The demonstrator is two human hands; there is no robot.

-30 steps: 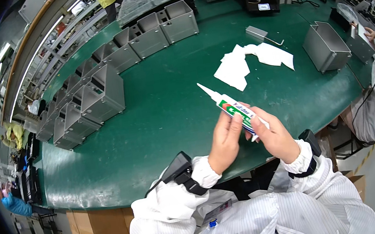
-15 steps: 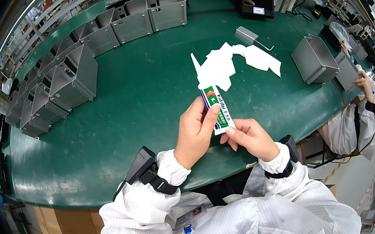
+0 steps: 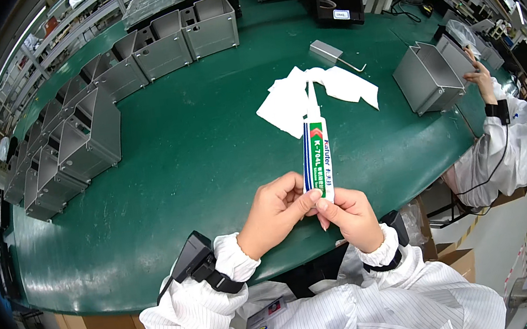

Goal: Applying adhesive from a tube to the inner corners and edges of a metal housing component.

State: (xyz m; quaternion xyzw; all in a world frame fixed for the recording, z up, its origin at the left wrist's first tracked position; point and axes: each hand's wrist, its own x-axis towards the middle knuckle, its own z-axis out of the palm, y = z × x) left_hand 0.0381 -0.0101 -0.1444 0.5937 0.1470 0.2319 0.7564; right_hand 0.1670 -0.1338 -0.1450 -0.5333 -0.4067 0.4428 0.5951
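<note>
A white tube (image 3: 316, 151) with green, red and blue print and a long white nozzle points away from me, above the green table (image 3: 197, 166). My left hand (image 3: 276, 212) pinches its bottom end from the left. From the right, my right hand (image 3: 347, 214) grips the same end with thumb and fingers. Both hands hover over the table's near edge. Beyond the nozzle tip, white sheets of paper (image 3: 288, 101) lie on the table.
Rows of open grey metal boxes (image 3: 89, 131) line the left and far side. A small metal part with a bent rod (image 3: 329, 53) lies behind the paper. At the right, another person in white (image 3: 525, 130) handles a grey metal box (image 3: 428, 76).
The tube has swung from slanting left to nearly upright, nozzle pointing away. My hands have slid down to its bottom end. My view has shifted toward the table.
</note>
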